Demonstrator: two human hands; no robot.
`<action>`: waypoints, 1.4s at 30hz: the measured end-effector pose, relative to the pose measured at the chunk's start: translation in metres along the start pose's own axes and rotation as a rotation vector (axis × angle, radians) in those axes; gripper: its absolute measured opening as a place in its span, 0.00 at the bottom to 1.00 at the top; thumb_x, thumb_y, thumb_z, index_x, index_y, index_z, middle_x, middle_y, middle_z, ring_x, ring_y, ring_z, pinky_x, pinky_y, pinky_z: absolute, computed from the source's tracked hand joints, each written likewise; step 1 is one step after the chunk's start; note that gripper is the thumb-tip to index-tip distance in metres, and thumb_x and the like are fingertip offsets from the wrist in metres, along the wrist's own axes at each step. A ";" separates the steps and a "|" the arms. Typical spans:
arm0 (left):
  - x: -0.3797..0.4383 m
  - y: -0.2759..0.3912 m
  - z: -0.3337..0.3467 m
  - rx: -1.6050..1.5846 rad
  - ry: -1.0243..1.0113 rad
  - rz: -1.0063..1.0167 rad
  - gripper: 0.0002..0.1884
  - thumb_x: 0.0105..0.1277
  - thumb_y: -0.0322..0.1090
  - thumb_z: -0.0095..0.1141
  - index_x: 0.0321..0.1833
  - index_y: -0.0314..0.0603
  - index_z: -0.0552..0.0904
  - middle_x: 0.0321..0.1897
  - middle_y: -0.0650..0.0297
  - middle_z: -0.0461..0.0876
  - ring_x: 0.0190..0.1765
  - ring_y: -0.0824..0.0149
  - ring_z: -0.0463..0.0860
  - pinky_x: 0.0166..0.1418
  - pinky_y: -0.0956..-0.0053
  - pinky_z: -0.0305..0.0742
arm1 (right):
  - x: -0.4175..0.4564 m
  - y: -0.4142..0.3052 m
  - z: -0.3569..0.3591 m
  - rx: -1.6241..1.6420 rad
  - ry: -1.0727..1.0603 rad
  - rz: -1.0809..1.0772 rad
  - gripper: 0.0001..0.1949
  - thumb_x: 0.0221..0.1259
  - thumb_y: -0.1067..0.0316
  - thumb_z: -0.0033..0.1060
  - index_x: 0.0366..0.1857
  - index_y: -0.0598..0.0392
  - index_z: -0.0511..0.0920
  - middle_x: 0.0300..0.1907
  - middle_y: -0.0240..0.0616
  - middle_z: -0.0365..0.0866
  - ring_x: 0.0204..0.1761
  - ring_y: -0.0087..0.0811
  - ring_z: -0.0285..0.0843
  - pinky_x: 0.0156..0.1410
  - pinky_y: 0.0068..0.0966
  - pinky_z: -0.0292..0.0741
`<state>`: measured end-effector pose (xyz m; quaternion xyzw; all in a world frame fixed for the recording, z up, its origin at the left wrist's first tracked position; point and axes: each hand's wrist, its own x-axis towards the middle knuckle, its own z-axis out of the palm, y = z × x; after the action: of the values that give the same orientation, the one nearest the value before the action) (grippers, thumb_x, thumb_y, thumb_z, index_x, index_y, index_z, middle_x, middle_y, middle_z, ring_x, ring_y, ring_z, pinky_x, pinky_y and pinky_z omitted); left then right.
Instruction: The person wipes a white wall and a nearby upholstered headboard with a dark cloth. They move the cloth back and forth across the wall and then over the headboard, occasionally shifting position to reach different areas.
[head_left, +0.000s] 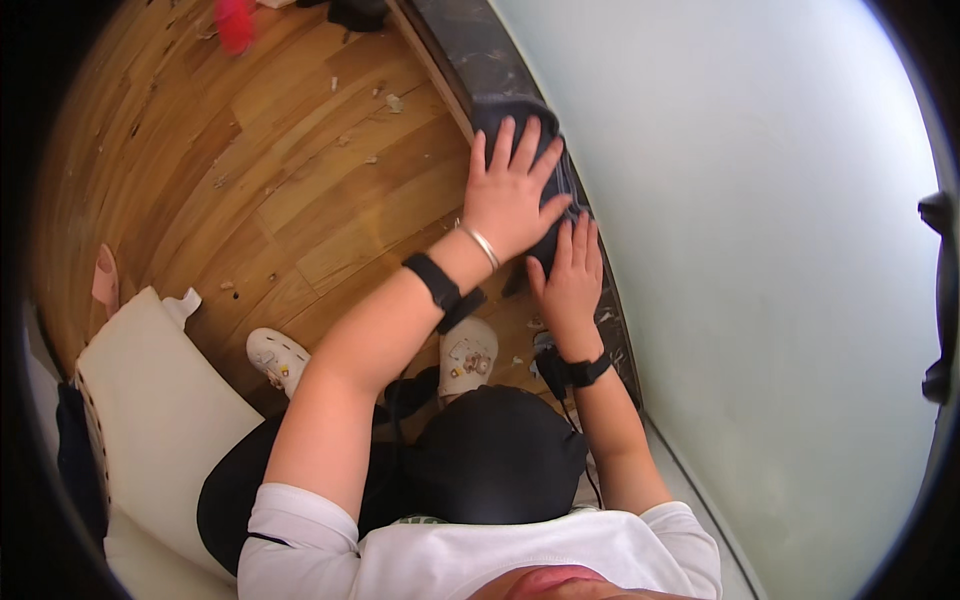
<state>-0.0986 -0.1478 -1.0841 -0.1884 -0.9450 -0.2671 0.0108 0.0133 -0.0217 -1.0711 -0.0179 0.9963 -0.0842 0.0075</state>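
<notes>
A dark cloth piece (517, 116) with lighter lines along its right edge lies on a black marble-look ledge (491, 64). My left hand (510, 187) rests flat across it, fingers spread, with a silver bangle at the wrist. Closer to me, my right hand (571, 289) lies palm down at the cloth's near right part, thumb held away from the fingers. Neither hand grips anything. Both hands cover much of the cloth, so its full shape is hidden. Black straps (433, 281) circle both forearms near the wrists.
A frosted glass panel (750, 225) rises along the ledge's right side. Scraps litter the wooden floor (322, 187). A cream padded seat (161, 382) stands at left, near a pink slipper (105, 274). A red object (235, 26) lies at the top. A black cable (589, 457) hangs by my right forearm.
</notes>
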 end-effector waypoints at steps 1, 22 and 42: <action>-0.012 0.011 0.002 -0.017 -0.042 0.018 0.33 0.62 0.57 0.57 0.69 0.53 0.73 0.73 0.54 0.63 0.74 0.48 0.58 0.74 0.43 0.47 | -0.019 0.007 -0.002 -0.015 -0.007 0.025 0.34 0.56 0.53 0.66 0.64 0.63 0.70 0.69 0.55 0.65 0.72 0.54 0.60 0.72 0.45 0.62; -0.024 0.003 0.000 0.070 -0.061 0.336 0.28 0.63 0.60 0.55 0.64 0.60 0.77 0.72 0.52 0.65 0.72 0.49 0.63 0.73 0.53 0.56 | -0.054 0.004 -0.001 0.080 0.056 0.154 0.36 0.59 0.50 0.62 0.70 0.54 0.65 0.72 0.55 0.60 0.73 0.56 0.56 0.73 0.52 0.57; 0.034 -0.065 -0.008 0.047 0.163 0.136 0.30 0.63 0.54 0.58 0.65 0.46 0.74 0.72 0.41 0.60 0.73 0.33 0.56 0.76 0.52 0.56 | 0.067 -0.028 0.011 0.090 0.130 -0.125 0.31 0.57 0.65 0.63 0.68 0.52 0.69 0.69 0.49 0.66 0.71 0.50 0.62 0.70 0.43 0.66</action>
<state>-0.1547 -0.1911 -1.1055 -0.2293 -0.9320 -0.2580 0.1103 -0.0526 -0.0536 -1.0778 -0.0740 0.9868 -0.1301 -0.0618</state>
